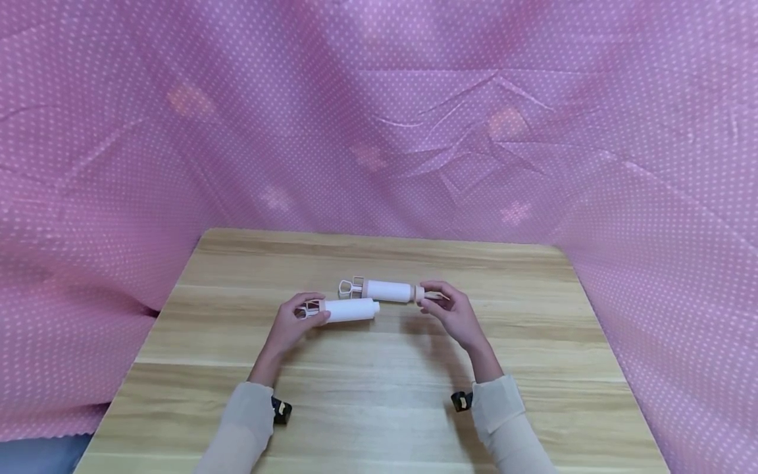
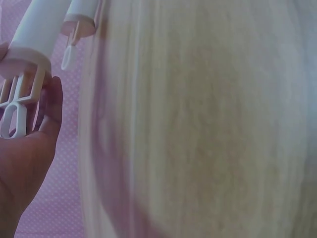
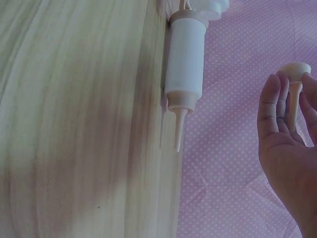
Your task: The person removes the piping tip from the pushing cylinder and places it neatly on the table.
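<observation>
In the head view my left hand point(image 1: 291, 325) grips a white icing syringe point(image 1: 351, 310) near its handle end, thumb and fingers around the pale pink collar. Its bare white tip points right; the loop handle point(image 2: 18, 120) shows against the palm in the left wrist view. My right hand point(image 1: 457, 318) pinches a loose beige nozzle point(image 3: 295, 72) by its wide base, the narrow stem running back towards the palm. Just behind the held syringe lies a second white icing syringe point(image 1: 387, 291), with its own beige nozzle point(image 3: 181, 106) fitted on the end.
Both hands work over a wood-grain table point(image 1: 379, 395). A pink polka-dot cloth point(image 1: 379, 151) hangs around its back and sides. Black wrist cameras point(image 1: 281, 411) are strapped at both sleeves.
</observation>
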`<state>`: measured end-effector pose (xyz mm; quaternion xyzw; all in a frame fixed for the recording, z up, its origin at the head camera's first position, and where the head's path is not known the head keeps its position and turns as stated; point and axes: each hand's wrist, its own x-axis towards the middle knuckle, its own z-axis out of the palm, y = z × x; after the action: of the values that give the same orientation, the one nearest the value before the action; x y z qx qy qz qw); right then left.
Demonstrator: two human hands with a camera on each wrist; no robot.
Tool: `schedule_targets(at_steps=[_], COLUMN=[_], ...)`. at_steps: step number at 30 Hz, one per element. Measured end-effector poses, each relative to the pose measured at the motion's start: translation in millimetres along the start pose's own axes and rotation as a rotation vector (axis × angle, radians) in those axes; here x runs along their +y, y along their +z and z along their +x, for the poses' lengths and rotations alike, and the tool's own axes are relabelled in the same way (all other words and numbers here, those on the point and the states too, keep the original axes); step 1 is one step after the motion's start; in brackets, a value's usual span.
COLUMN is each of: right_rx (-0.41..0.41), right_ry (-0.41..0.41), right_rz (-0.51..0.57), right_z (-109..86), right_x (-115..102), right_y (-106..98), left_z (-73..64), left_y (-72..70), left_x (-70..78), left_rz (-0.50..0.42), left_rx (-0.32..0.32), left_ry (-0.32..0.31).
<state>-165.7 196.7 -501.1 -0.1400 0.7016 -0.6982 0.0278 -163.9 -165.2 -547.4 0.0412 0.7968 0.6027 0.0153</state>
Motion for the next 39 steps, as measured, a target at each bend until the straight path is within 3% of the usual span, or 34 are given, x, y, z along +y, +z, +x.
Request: schedule_targets(at_steps=[9,21,39], right_rx=[0.018,0.001,-0.012], right_ry=[-0.001,0.008,0.020], right_rz=[0.006,0.003,0.010], right_z=[-3.1,-6.4,-4.3], right_x=[2.4,5.5,4.5], right_y=[-1.5,-3.8,-3.2], left_z=[3.4,7.5,13.9], left_y=[-4.7,-7.6,-9.9], left_x=[-11.8,-22.0,-27.7], left_rz=[-0.042,0.030,0.100], left_rx=[-0.004,-0.042,-0.075], left_ry=[-0.046,-0.100,-0.120])
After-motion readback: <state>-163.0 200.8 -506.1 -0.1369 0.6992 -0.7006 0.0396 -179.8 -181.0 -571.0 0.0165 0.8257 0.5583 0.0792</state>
